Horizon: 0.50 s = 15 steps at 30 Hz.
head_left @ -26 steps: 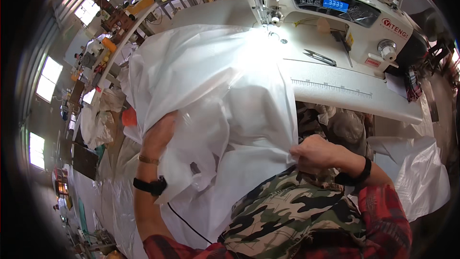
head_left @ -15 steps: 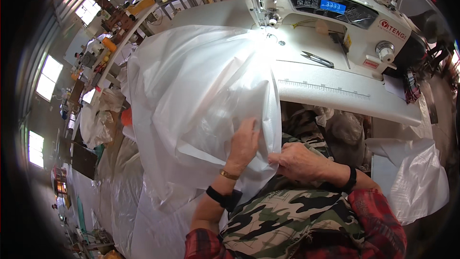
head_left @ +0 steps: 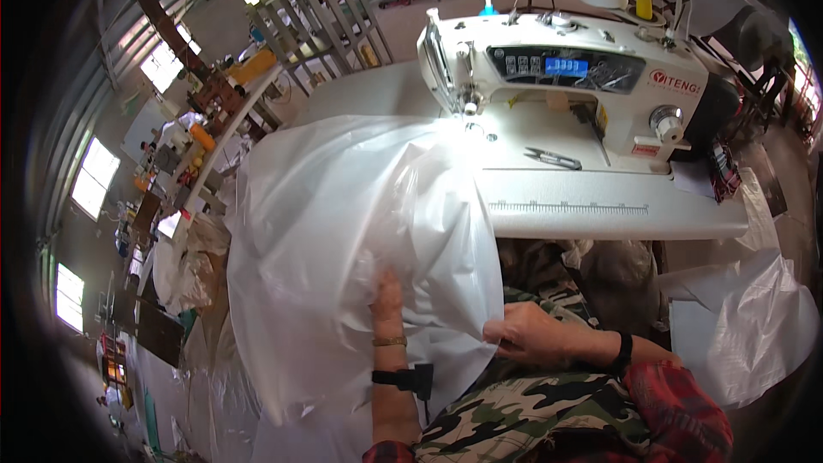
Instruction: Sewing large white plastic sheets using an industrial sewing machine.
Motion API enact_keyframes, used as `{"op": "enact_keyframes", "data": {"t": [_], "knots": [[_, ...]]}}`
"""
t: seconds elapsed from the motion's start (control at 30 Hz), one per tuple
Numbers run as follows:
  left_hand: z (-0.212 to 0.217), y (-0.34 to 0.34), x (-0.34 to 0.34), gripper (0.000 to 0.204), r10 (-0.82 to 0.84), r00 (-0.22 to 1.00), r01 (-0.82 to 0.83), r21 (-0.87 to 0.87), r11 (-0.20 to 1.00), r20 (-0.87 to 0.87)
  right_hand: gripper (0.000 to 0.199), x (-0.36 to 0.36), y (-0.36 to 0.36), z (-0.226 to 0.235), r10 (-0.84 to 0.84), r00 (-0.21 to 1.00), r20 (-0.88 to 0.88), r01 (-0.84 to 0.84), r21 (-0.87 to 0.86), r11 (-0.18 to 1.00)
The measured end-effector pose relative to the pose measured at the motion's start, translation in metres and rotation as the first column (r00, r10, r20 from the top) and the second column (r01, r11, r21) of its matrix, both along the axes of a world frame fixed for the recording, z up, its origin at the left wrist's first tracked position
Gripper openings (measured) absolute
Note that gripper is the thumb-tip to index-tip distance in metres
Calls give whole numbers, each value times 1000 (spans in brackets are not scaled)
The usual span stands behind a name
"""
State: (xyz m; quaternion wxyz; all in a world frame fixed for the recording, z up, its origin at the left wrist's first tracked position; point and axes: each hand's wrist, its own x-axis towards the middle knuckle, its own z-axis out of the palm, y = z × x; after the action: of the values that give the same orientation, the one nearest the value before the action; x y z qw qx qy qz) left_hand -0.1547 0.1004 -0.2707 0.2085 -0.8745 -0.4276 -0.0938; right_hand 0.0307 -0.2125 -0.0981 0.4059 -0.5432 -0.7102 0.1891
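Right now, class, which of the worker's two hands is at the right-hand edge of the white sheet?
The right hand: its fingers pinch the edge of the white sheet. The left hand is farther left, away from that edge.

Glossy plastic-like sheet (head_left: 317, 231), metal snips (head_left: 553, 159)

Sewing machine (head_left: 626, 107): round red logo plus red lettering (head_left: 677, 81) on arm, toward table's right end. Blue display (head_left: 566, 68): short row of pale lit digits. Button panel (head_left: 517, 63) left of it: symbols too small to read. Small red label (head_left: 645, 151) lower down. Table (head_left: 617, 225): ruler scale (head_left: 570, 207) along front edge, figures tiny.
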Motion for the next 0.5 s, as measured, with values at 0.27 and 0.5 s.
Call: {"op": "enact_keyframes", "data": {"t": [0.27,0.5], "knots": [[41,-30,-28,37,191,853,126,-547,828,486,18,14,-8,-4,-76,997,-23,77,3,997],[124,40,-135,37,267,915,-140,-381,914,304,15,24,-14,16,-55,988,-145,55,-10,998]]}}
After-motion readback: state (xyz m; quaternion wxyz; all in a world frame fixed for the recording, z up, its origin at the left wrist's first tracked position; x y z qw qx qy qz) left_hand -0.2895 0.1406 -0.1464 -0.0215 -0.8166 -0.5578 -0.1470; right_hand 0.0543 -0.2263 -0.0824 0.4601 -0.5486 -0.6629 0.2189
